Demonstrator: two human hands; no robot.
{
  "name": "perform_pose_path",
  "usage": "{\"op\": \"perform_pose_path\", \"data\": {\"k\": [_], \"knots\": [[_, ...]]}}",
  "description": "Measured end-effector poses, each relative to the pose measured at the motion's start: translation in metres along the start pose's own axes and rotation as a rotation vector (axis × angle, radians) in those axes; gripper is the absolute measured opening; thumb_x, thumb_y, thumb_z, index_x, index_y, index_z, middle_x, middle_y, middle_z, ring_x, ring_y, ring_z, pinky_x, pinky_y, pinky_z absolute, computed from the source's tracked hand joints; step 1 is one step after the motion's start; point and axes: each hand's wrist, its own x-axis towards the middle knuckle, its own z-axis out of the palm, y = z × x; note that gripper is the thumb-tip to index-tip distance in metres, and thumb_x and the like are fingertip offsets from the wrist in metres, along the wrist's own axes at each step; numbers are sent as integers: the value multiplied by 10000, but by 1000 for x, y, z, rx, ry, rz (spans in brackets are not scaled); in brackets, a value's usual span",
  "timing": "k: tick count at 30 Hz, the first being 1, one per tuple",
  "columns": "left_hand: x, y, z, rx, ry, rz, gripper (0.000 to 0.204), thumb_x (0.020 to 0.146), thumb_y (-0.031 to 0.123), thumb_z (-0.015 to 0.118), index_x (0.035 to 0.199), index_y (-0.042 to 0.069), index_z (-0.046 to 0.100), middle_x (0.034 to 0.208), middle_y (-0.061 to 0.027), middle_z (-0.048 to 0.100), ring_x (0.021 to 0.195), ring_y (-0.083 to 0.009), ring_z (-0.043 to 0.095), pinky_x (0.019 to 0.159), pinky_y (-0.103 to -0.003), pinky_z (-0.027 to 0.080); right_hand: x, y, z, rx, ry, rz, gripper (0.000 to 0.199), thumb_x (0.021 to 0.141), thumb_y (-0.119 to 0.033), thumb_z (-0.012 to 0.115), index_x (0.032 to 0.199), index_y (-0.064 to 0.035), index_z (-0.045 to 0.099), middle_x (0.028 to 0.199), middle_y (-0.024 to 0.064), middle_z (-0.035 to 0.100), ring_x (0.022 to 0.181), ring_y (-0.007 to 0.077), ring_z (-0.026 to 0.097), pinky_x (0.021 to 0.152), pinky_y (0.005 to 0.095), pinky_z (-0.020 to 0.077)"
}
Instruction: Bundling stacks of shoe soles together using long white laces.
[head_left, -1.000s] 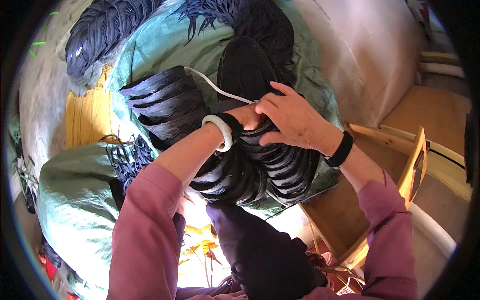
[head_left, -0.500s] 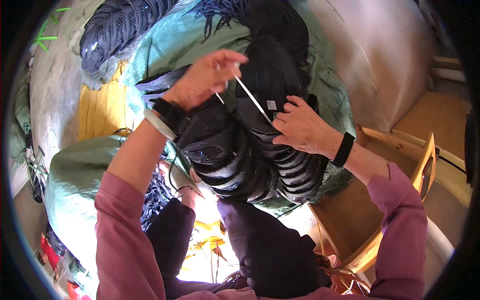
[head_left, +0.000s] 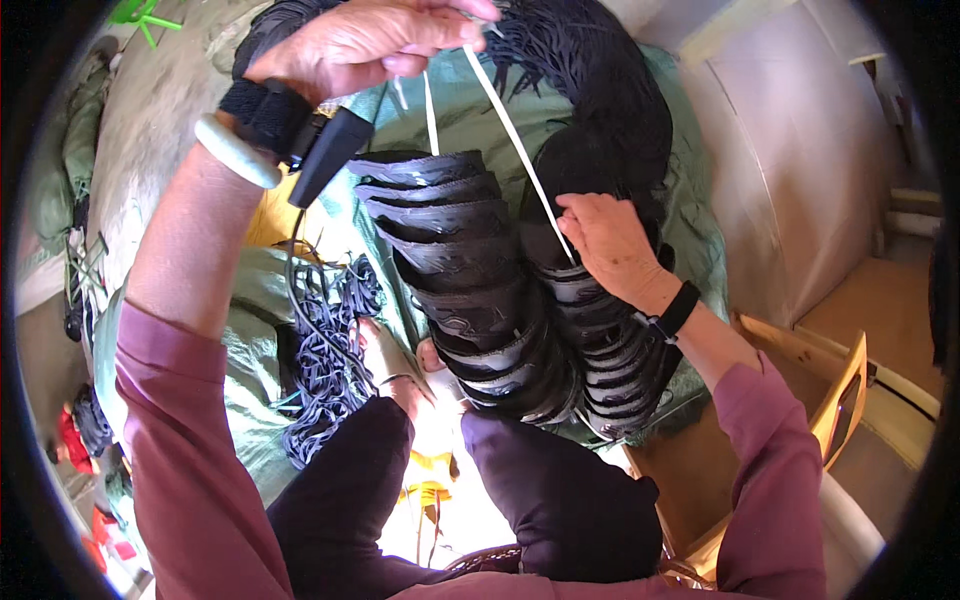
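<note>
Two nested stacks of black pieces that look like shoe uppers stand before my knees, a left stack [head_left: 470, 270] and a right stack [head_left: 600, 330]. My left hand [head_left: 390, 45] is raised above them, its fingers closed on a white cord [head_left: 510, 130]. One length of cord slants taut to the right stack; another hangs toward the top of the left stack. My right hand [head_left: 615, 245] rests on the upper part of the right stack, fingers bent against it beside the cord. Its thumb and some fingertips are hidden.
A green woven sheet [head_left: 690, 190] lies under the stacks. Behind them is a long bundle of black uppers with loose laces [head_left: 630, 110]. Dark laces [head_left: 335, 350] lie in a heap left of my legs. An open wooden drawer [head_left: 700, 460] is at the right.
My left hand has risen up and away, drawing the cord longer and tauter. My right hand has moved slightly right with its fingers more bent. The view has shifted, showing more of the left stack.
</note>
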Motion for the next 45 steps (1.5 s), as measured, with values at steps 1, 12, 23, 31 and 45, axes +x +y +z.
{"op": "perform_pose_path", "data": {"k": [1, 12, 23, 31, 45], "knots": [[4, -2, 4, 105, 36, 15, 348, 904, 152, 664, 1222, 66, 548, 894, 44, 603, 553, 20, 330, 444, -135, 235, 5, -1, 7, -3, 5, -11, 209, 921, -193, 551, 1025, -15, 584, 837, 144, 610, 830, 350, 567, 726, 452, 451], [2, -5, -5, 154, 51, 26, 349, 897, 214, 683, 1193, 73, 564, 912, 50, 632, 567, 19, 348, 452, -146, 243, 27, -38, 11, 977, -21, 341, 317, 1015, -262, 454, 1084, -7, 630, 747, -18, 494, 640, 51, 445, 571, 187, 376], [48, -12, 80, 138, -320, -104, 310, 899, 216, 520, 1130, 31, 610, 979, -57, 677, 832, -95, 595, 645, -200, 453, 82, -25, 55, 1605, 71, 650, 215, 953, -225, 551, 1075, -73, 643, 649, -76, 410, 456, 20, 288, 406, 191, 218], [95, -42, 101, 148, -513, 58, 288, 876, 136, 505, 1087, -41, 586, 1003, -76, 655, 698, -69, 530, 592, -198, 458, 61, -9, 59, 1027, 71, 182, 395, 831, -237, 650, 1158, -33, 561, 1127, 78, 576, 1077, 182, 536, 926, 332, 415], [37, -30, 8, 30, -277, -112, 509, 981, 351, 514, 1375, 40, 430, 1148, -166, 630, 891, -166, 645, 770, -271, 538, 75, -11, 27, 1594, 14, 532, 218, 947, -295, 581, 906, -86, 627, 657, -77, 379, 507, 17, 298, 443, 181, 234]]}}
